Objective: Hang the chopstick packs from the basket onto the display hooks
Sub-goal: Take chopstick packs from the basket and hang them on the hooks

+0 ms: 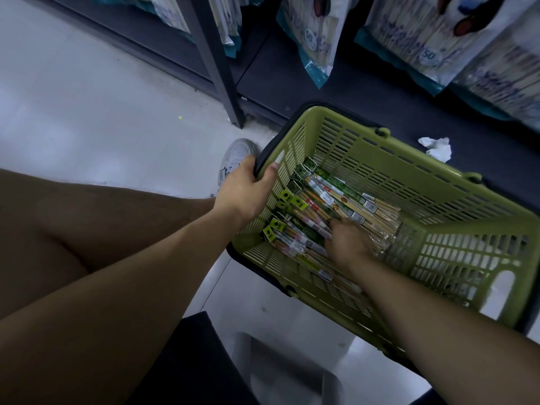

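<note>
A green slatted plastic basket (423,182) sits tilted on the floor by the dark lower shelf. Several long chopstick packs (330,197) with green and yellow header cards lie on its bottom. My left hand (244,188) grips the basket's near left rim, thumb inside and fingers curled over the dark edge. My right hand (347,244) is down inside the basket on top of the packs, fingers curled into the pile; whether it holds a pack is hidden by the hand itself.
A dark metal shelf post (222,74) and low shelf base (380,95) stand behind the basket. Large bagged goods (432,36) hang above. A crumpled white paper (436,149) lies on the shelf. My shoe (236,159) and bare knee are at left.
</note>
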`<action>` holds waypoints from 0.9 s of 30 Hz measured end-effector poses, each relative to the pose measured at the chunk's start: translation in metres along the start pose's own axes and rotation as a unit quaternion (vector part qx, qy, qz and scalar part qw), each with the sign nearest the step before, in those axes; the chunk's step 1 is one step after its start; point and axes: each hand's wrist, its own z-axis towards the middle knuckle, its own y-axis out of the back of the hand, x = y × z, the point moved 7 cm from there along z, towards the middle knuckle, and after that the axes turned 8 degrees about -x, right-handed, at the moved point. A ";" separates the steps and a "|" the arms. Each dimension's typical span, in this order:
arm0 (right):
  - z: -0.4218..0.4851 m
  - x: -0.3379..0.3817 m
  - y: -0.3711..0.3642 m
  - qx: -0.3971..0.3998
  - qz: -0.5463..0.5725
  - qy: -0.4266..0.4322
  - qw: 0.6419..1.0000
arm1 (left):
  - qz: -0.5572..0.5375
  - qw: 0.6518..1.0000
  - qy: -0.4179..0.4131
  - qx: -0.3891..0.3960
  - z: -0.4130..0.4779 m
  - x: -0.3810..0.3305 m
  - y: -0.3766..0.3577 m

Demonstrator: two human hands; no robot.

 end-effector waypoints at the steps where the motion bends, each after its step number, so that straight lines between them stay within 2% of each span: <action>1: -0.001 -0.003 -0.001 0.007 0.008 0.002 1.000 | 0.000 1.000 -0.001 -0.001 -0.001 -0.001 0.000; 4: -0.006 -0.010 0.003 0.015 0.053 0.001 0.998 | -0.010 1.000 0.000 0.003 -0.002 -0.002 0.001; 7: -0.008 -0.013 0.022 -0.012 0.139 -0.004 0.990 | -0.015 1.000 0.015 0.020 -0.002 0.001 0.002; 11: -0.011 -0.001 0.062 -0.051 0.273 -0.011 0.961 | -0.044 0.994 0.056 0.084 -0.003 0.002 0.002; 12: -0.012 0.006 0.075 -0.065 0.305 -0.007 0.950 | -0.036 0.995 0.043 0.085 -0.004 0.000 0.003; 14: -0.017 0.025 0.102 -0.084 0.355 0.006 0.931 | 0.024 0.998 -0.053 0.014 -0.008 -0.015 0.014; 16: -0.023 0.046 0.124 -0.089 0.402 0.034 0.911 | 0.060 0.981 -0.178 -0.045 -0.025 -0.044 0.022; 18: -0.028 0.068 0.141 -0.074 0.424 0.067 0.900 | 0.043 0.974 -0.223 -0.014 -0.036 -0.063 0.016; 19: -0.031 0.079 0.148 -0.063 0.423 0.084 0.900 | -0.004 0.981 -0.194 0.018 -0.038 -0.065 0.012; 20: -0.032 0.088 0.153 -0.050 0.425 0.099 0.898 | -0.086 0.986 -0.132 0.047 -0.041 -0.066 0.008; 22: -0.038 0.102 0.157 -0.021 0.435 0.124 0.892 | -0.237 0.969 0.005 0.071 -0.043 -0.059 0.003; 23: -0.039 0.105 0.154 0.005 0.447 0.129 0.885 | -0.273 0.959 0.043 0.061 -0.042 -0.055 0.003; 25: -0.039 0.100 0.137 0.069 0.482 0.109 0.867 | -0.327 0.942 0.073 0.030 -0.035 -0.049 0.012; 27: -0.035 0.080 0.116 0.092 0.501 0.051 0.859 | -0.380 0.920 0.093 0.003 -0.025 -0.044 0.026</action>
